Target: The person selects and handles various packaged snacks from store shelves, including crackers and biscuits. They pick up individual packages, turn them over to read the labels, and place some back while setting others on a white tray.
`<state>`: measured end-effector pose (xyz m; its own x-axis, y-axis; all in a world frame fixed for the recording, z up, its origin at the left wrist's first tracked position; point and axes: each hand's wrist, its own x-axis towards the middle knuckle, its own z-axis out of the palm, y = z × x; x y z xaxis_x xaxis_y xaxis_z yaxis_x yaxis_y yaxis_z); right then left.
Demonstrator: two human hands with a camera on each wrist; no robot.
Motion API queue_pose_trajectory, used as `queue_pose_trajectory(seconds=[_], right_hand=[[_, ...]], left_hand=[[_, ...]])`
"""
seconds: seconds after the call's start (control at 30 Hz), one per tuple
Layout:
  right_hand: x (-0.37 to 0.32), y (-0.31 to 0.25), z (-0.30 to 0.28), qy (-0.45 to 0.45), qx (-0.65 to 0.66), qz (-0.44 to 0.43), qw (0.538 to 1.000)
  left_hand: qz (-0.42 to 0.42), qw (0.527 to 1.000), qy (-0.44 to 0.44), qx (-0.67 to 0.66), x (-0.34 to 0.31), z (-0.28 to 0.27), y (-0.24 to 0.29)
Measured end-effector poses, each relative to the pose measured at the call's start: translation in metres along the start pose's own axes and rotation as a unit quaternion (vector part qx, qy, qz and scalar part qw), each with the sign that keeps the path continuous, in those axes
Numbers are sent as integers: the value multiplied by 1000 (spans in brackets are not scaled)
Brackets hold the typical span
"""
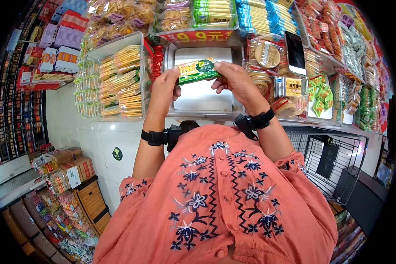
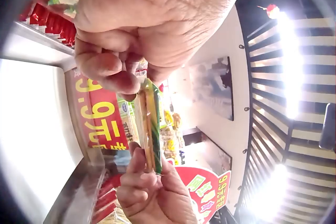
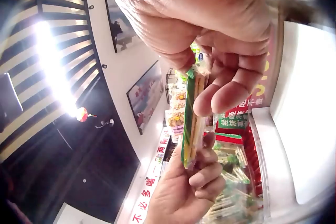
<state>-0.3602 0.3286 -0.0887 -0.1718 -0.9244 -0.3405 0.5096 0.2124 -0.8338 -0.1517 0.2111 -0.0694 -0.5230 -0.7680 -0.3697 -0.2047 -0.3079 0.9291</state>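
A green and yellow packet of crackers (image 1: pixel 196 72) is held level between both hands, over a metal-coloured bin (image 1: pixel 202 103). My left hand (image 1: pixel 165 88) pinches its left end between thumb and curled fingers. At the opposite end, the right hand (image 1: pixel 240 83) grips it the same way. Edge-on in the left wrist view, the packet (image 2: pixel 149 124) shows a clear side with thin tan crackers inside. The right wrist view shows the packet (image 3: pixel 193 116) with its green printed face to the left and the right fingers curled at its upper end.
Left of the bin stands a clear bin of cracker packs (image 1: pixel 121 81). Round biscuit packs (image 1: pixel 267 55) lie to the right, with a phone (image 1: pixel 295 53) above them. A red price sign (image 1: pixel 198 36) runs behind. A black wire cart (image 1: pixel 330 154) stands at lower right.
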Motion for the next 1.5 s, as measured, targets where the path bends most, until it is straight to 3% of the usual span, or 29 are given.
queue_pose_trajectory(seconds=[0.4,0.87,1.07,1.33,1.5], right_hand=[[4,3,-7,5,14,8,1000],[5,8,-18,77,-5,-33,996],[-5,7,-25,146,-68,-64,985],[-27,12,-40,118,-61,-3,991],[-33,22,-50,144,-15,-7,989]], left_hand=[[-17,1000,-2,-2,7,4,1],[16,997,-48,66,33,19,-5],[62,994,-32,79,88,24,-28],[82,982,-73,154,169,59,-69],[87,982,-76,150,200,71,-94]])
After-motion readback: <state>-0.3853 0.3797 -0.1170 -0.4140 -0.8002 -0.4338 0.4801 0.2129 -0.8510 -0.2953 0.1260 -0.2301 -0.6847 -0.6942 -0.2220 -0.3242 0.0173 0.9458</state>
